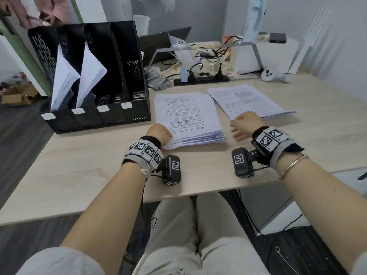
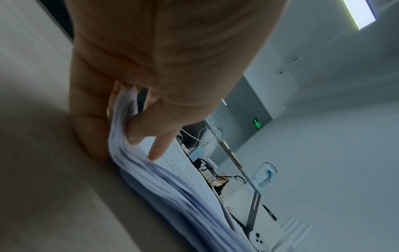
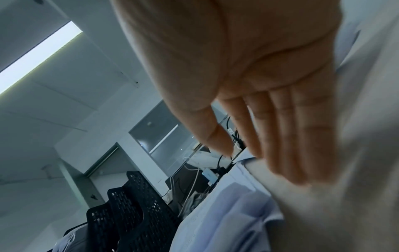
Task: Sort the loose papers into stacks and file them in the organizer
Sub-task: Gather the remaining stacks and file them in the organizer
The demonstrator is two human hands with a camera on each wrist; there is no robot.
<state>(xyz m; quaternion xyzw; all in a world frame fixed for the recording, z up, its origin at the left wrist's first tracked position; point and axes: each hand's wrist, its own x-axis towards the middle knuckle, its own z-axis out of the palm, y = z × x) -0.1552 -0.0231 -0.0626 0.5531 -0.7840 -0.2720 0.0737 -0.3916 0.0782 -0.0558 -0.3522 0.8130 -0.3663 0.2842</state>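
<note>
Left hand (image 1: 158, 132) pinching, right hand (image 1: 245, 125) flat-fingered

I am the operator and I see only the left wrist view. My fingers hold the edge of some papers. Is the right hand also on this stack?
Observer: No. The right hand hovers open beside the near stack, not touching it.
Operator: Are there other loose papers?
Observer: Yes, a second stack lies flat further right on the table.
Operator: Is the organizer full?
Observer: No. The organizer has papers in its two left slots; the two right slots look empty.
</note>
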